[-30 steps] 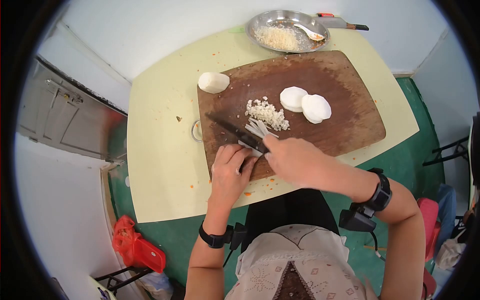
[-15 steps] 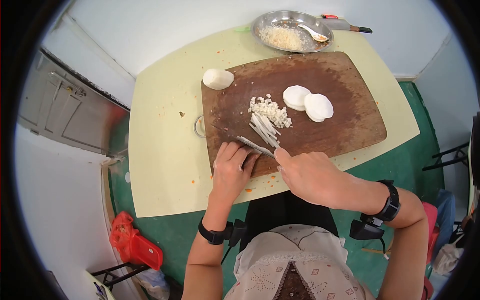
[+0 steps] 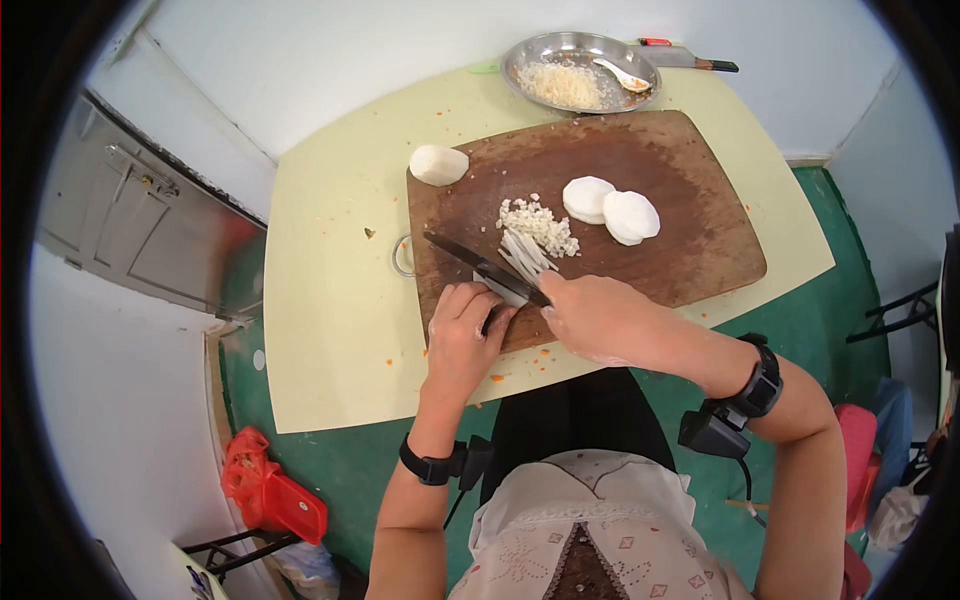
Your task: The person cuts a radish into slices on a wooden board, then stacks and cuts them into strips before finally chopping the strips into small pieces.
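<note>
My right hand [image 3: 600,315] is closed around the handle of a kitchen knife [image 3: 462,256], whose dark blade points to the upper left. Bent fingers of my left hand [image 3: 466,325] press on white radish slices [image 3: 503,290] right beside the blade, near the front edge of the wooden cutting board [image 3: 690,270]. Just beyond the knife lie thin radish strips [image 3: 524,254] and a heap of small diced radish [image 3: 540,225]. Two overlapping stacks of round radish slices [image 3: 630,215] sit farther right. A peeled radish chunk [image 3: 438,165] rests at the board's far left corner.
Behind the board, a metal plate [image 3: 645,70] holds pale chopped bits [image 3: 562,85] and a white spoon [image 3: 620,73]. A cleaver [image 3: 680,57] lies beside it. The pale yellow table [image 3: 330,300] carries orange scraps. A red stool [image 3: 295,508] stands on the floor at left.
The knife has tilted so that its broad dark side shows, and the blade stands a little farther from me. My right hand moved slightly left. My left hand stays on the slices.
</note>
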The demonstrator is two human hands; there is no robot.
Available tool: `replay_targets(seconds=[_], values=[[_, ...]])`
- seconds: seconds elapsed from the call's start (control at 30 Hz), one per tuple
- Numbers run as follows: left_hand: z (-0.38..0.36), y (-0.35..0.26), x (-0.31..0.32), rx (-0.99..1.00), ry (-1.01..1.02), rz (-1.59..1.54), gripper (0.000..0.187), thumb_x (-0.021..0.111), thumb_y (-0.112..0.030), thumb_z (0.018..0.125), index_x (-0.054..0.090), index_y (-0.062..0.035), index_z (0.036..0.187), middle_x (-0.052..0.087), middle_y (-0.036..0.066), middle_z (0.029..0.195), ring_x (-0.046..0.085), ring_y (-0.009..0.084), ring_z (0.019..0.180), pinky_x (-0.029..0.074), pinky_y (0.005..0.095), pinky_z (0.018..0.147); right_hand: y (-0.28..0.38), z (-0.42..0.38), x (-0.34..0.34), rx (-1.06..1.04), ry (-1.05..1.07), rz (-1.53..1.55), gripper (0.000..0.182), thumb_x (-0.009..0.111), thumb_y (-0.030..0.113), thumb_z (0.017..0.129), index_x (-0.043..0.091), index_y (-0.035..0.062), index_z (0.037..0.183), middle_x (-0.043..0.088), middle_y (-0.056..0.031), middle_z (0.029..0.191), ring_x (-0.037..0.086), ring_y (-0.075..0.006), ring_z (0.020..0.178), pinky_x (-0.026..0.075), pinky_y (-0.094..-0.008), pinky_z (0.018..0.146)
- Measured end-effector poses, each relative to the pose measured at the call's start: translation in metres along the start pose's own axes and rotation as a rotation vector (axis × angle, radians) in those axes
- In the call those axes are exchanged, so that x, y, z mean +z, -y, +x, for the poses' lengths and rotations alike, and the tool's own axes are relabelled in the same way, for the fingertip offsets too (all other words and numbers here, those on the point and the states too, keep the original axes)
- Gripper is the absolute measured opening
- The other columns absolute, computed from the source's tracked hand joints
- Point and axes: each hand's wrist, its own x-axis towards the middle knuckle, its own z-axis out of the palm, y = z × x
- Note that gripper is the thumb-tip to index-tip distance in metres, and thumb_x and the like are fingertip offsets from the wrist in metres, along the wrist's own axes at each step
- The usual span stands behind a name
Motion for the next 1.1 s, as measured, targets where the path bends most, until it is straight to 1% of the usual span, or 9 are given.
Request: replay_targets(seconds=[0.07, 0.2, 0.3, 0.4, 0.57, 0.7, 0.9, 1.0, 1.1], values=[[0.001, -0.001, -0.001, 0.019, -0.022, -0.004, 0.021, 0.074, 0.002, 0.062, 0.061, -0.0018, 0.078, 0.058, 0.009, 0.082, 0.054, 0.0281, 0.075, 0.044, 0.0361, 0.065, 0.001, -0.012, -0.005, 0.015, -0.008, -0.010, 0.018, 0.049, 0.015, 0.087, 0.046, -0.0023, 0.092, 0.061, -0.0227, 0.073, 0.062, -0.0399, 0.072, 0.048, -0.0487, 0.064], [-0.004, 0.003, -0.001, 0.061, -0.020, 0.021, 0.021, 0.075, 0.002, 0.062, 0.061, -0.0017, 0.078, 0.058, 0.009, 0.082, 0.055, 0.0269, 0.076, 0.045, 0.0353, 0.066, -0.006, -0.024, 0.004, -0.015, -0.097, 0.000, 0.019, 0.048, 0.017, 0.089, 0.046, -0.0018, 0.093, 0.061, -0.0221, 0.069, 0.062, -0.0406, 0.070, 0.048, -0.0487, 0.063], [-0.007, 0.000, -0.001, -0.027, -0.167, -0.030, 0.020, 0.075, 0.002, 0.064, 0.062, -0.0006, 0.080, 0.059, 0.010, 0.085, 0.058, 0.0263, 0.079, 0.048, 0.0339, 0.069, -0.002, -0.027, 0.007, -0.004, -0.134, 0.008, 0.020, 0.049, 0.017, 0.088, 0.046, -0.0019, 0.093, 0.062, -0.0216, 0.067, 0.062, -0.0407, 0.068, 0.049, -0.0483, 0.062], [-0.008, -0.001, -0.004, -0.167, -0.156, -0.093, 0.020, 0.074, 0.002, 0.065, 0.064, 0.0003, 0.083, 0.062, 0.011, 0.089, 0.061, 0.0260, 0.082, 0.050, 0.0327, 0.071, 0.002, -0.030, 0.008, -0.027, -0.154, -0.021, 0.019, 0.048, 0.016, 0.088, 0.046, -0.0020, 0.093, 0.062, -0.0214, 0.066, 0.062, -0.0402, 0.066, 0.049, -0.0479, 0.061], [-0.011, 0.003, -0.004, -0.066, -0.080, -0.034, 0.018, 0.072, 0.002, 0.066, 0.064, 0.0009, 0.083, 0.062, 0.011, 0.090, 0.060, 0.0272, 0.082, 0.049, 0.0342, 0.070, -0.005, -0.028, 0.015, -0.042, -0.151, -0.055, 0.018, 0.048, 0.015, 0.087, 0.046, -0.0024, 0.093, 0.061, -0.0216, 0.064, 0.062, -0.0393, 0.064, 0.049, -0.0479, 0.059], [-0.009, 0.004, -0.001, -0.030, -0.082, -0.025, 0.016, 0.071, 0.003, 0.067, 0.065, 0.0001, 0.081, 0.061, 0.010, 0.088, 0.059, 0.0266, 0.080, 0.049, 0.0341, 0.070, -0.005, -0.026, 0.019, -0.036, -0.123, -0.039, 0.018, 0.048, 0.016, 0.089, 0.042, -0.0005, 0.094, 0.059, -0.0220, 0.063, 0.059, -0.0427, 0.064, 0.046, -0.0512, 0.060], [-0.005, -0.002, 0.003, -0.046, -0.087, 0.032, 0.014, 0.070, 0.002, 0.067, 0.065, -0.0011, 0.080, 0.058, 0.009, 0.082, 0.057, 0.0258, 0.076, 0.048, 0.0351, 0.066, -0.005, -0.026, 0.022, -0.062, -0.128, -0.033, 0.018, 0.048, 0.015, 0.089, 0.042, -0.0017, 0.093, 0.059, -0.0223, 0.063, 0.059, -0.0428, 0.063, 0.046, -0.0517, 0.059], [-0.004, -0.006, 0.004, -0.032, -0.081, 0.055, 0.015, 0.069, 0.004, 0.068, 0.065, -0.0007, 0.081, 0.060, 0.010, 0.085, 0.057, 0.0272, 0.077, 0.047, 0.0342, 0.067, -0.006, -0.026, 0.022, -0.065, -0.124, -0.035, 0.018, 0.048, 0.015, 0.089, 0.042, -0.0019, 0.093, 0.059, -0.0223, 0.063, 0.059, -0.0428, 0.063, 0.046, -0.0517, 0.059], [-0.003, -0.007, 0.004, -0.001, -0.089, 0.079, 0.013, 0.070, 0.001, 0.067, 0.064, -0.0011, 0.079, 0.058, 0.009, 0.082, 0.056, 0.0256, 0.075, 0.048, 0.0351, 0.065, -0.008, -0.025, 0.023, -0.072, -0.137, -0.036, 0.018, 0.048, 0.015, 0.088, 0.042, -0.0017, 0.093, 0.059, -0.0223, 0.062, 0.059, -0.0426, 0.063, 0.046, -0.0516, 0.058]])
